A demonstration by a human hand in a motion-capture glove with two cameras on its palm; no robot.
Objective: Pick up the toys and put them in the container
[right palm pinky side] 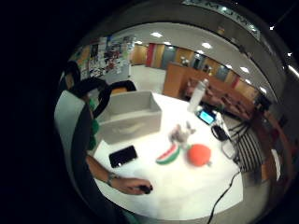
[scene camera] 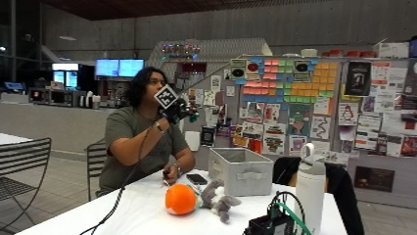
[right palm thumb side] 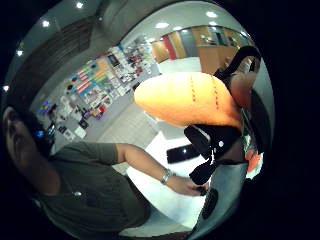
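Note:
My gloved right hand (scene camera: 174,110) is raised high above the table, near the person's head, and grips an orange plush toy (right palm thumb side: 187,100) with red stitch lines, a bit of green (scene camera: 193,116) poking out beside the fingers. On the white table (scene camera: 137,210) lie a round orange plush (scene camera: 180,199) (right palm pinky side: 199,154), a grey plush animal (scene camera: 218,198) (right palm pinky side: 181,134) and a watermelon slice toy (right palm pinky side: 168,154). The grey fabric container (scene camera: 240,170) (right palm pinky side: 131,116) stands open behind them, well below and to the side of my hand.
A black phone (scene camera: 196,178) (right palm pinky side: 123,156) lies beside the container. The bare left hand (scene camera: 171,172) rests on the table near it on a small dark object. A white bottle (scene camera: 311,183) and a cabled device (scene camera: 273,223) stand at the near right. A metal chair (scene camera: 23,169) is at the left.

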